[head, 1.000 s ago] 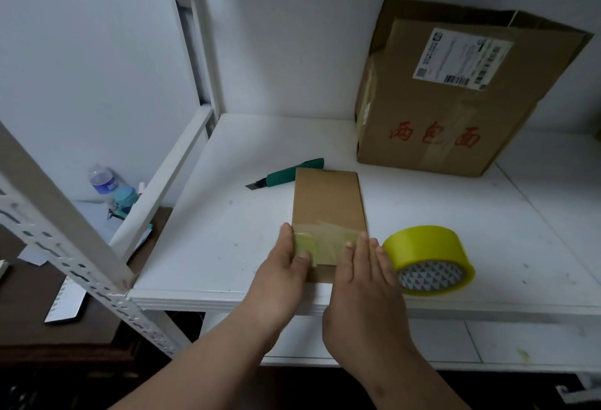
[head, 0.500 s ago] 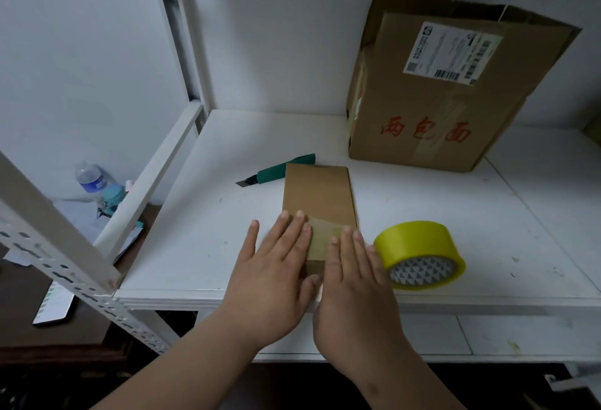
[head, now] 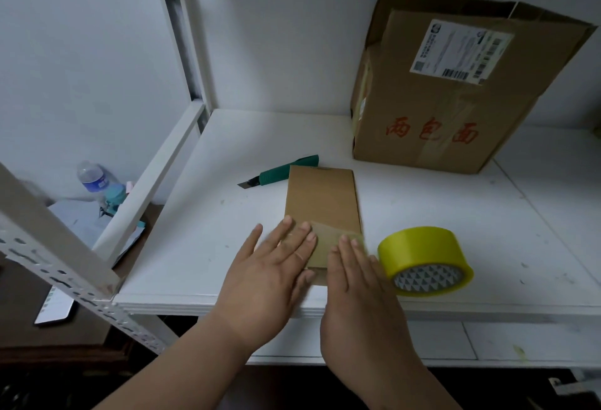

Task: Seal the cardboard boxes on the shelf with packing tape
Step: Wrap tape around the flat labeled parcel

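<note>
The small flat cardboard box (head: 323, 204) lies near the white shelf's (head: 201, 247) front edge, yellowish tape strip (head: 328, 247) across its near end. Left hand (head: 270, 276) and right hand (head: 361, 295) press flat, fingers straight; tape roll (head: 422, 260) just beside.

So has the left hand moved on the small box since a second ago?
Yes. The left hand now lies flat across the small box's taped near end instead of pinching its left edge.
</note>
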A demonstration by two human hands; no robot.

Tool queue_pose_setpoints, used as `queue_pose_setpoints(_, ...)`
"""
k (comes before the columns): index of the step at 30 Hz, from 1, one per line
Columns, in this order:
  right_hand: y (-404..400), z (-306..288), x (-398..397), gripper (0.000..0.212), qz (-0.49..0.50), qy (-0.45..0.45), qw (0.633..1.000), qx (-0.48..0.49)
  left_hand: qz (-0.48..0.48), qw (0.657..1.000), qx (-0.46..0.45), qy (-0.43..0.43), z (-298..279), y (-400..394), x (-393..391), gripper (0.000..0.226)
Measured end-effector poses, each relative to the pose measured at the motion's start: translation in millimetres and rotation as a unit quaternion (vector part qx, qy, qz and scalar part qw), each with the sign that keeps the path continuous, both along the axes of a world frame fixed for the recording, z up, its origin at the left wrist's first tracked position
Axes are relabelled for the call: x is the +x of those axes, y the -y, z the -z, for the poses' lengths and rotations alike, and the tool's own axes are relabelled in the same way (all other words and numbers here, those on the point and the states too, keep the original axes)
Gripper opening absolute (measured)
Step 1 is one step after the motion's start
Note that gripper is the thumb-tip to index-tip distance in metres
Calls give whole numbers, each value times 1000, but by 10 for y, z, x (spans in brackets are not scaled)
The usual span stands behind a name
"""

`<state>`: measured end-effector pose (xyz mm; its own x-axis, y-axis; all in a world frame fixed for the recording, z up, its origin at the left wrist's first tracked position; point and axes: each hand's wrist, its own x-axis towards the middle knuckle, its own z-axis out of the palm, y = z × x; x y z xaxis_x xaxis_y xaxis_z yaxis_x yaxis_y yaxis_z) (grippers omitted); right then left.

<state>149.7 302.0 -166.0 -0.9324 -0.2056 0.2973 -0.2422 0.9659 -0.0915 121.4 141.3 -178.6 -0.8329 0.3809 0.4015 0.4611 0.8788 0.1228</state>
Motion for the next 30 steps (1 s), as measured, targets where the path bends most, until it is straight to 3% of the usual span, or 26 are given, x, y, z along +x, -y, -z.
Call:
queue_pose_setpoints(3,-35,-11,-42,56,-23,0,1000,16,42,997,54,-31,69,-30,-33,42)
queue_pose_setpoints(5,-62,-62,-127,39,-35,-13,999,15,67,994,86,-24,59,5,-105,39)
queue_pose_setpoints(10,-136,-241,-285,34,-78,-54,993,66,71,996,53,2,15,126,-177,43)
queue_pose_setpoints(15,-279,-207,-348,36,-130,-81,982,113,68,996,41,-30,21,99,-168,40)
queue_pose_setpoints(19,-295,-175,-265,44,-146,-109,979,95,72,997,19,-36,5,93,-120,40)
queue_pose_setpoints(30,-352,-304,-156,39,-166,-129,975,77,100,992,78,-2,64,111,-95,44)
